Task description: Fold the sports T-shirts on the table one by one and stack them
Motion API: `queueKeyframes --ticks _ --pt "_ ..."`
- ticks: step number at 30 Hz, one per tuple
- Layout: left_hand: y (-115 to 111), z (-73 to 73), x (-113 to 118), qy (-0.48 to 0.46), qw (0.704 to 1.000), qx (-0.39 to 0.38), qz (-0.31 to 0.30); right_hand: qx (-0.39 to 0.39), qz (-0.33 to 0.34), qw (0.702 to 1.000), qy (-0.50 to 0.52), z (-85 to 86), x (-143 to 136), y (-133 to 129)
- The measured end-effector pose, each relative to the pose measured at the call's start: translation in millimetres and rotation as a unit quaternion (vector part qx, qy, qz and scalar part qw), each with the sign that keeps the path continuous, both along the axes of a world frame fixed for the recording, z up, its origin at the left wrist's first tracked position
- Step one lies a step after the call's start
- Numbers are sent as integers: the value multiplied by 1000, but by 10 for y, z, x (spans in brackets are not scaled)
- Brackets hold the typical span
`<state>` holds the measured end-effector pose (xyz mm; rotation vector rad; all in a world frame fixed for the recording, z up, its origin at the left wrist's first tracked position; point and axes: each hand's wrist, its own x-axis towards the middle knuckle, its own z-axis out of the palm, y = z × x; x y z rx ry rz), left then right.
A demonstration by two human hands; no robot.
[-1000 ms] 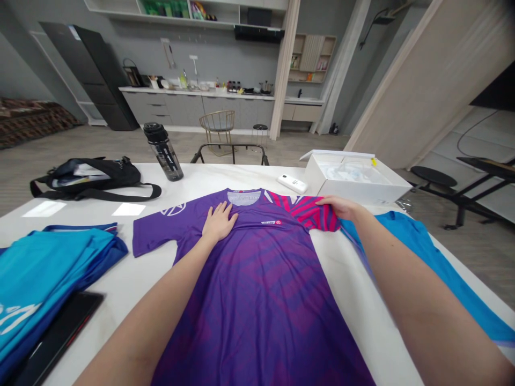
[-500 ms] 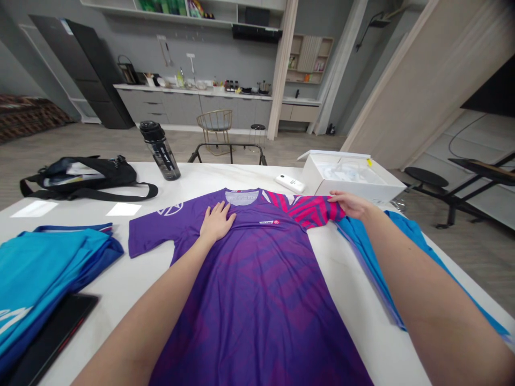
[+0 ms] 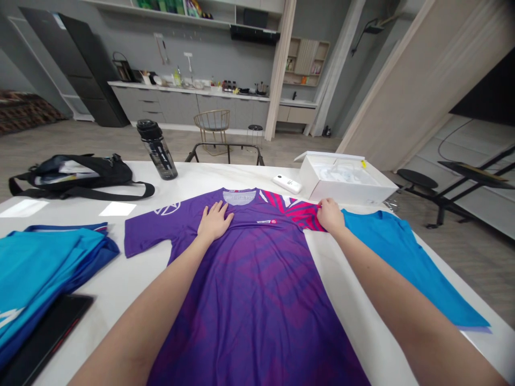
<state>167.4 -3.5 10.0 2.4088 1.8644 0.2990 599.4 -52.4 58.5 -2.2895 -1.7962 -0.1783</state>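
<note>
While the open left hand (image 3: pixel 214 221) rests on the purple shirt (image 3: pixel 257 321), the curled right hand (image 3: pixel 330 216) grips its sleeve (image 3: pixel 306 215). Torso (image 3: pixel 249 268) is spread but creased.

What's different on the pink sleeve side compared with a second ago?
The right hand reached out a little, then came back left, toward the collar; its fingers, extended before, are now curled at the pink sleeve. No clear release shows. The left hand stayed spread on the purple shirt; the white box and bottle stayed put.
</note>
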Motion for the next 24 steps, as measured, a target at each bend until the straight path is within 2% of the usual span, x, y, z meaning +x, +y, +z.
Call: queueKeyframes --ticks 6,11,15,17,20,22,24 --pt "37 -34 -18 7 1000 -10 -11 -92 24 992 84 -193 -338 89" --pt "173 -6 -69 17 999 -39 -26 -152 27 984 89 -274 -343 222" --pt "206 75 -110 9 999 -36 -33 -146 50 985 73 -246 -360 211" --pt "119 134 -95 -4 999 24 -32 -99 61 992 55 -218 -432 146" --pt "-165 218 19 -15 991 122 -53 -3 64 997 39 -207 -612 -10" --pt "-444 255 169 -17 987 133 -85 20 66 996 47 -236 -742 -143" --pt "-789 275 379 -23 987 116 -111 -1 79 995 54 -286 -843 -282"
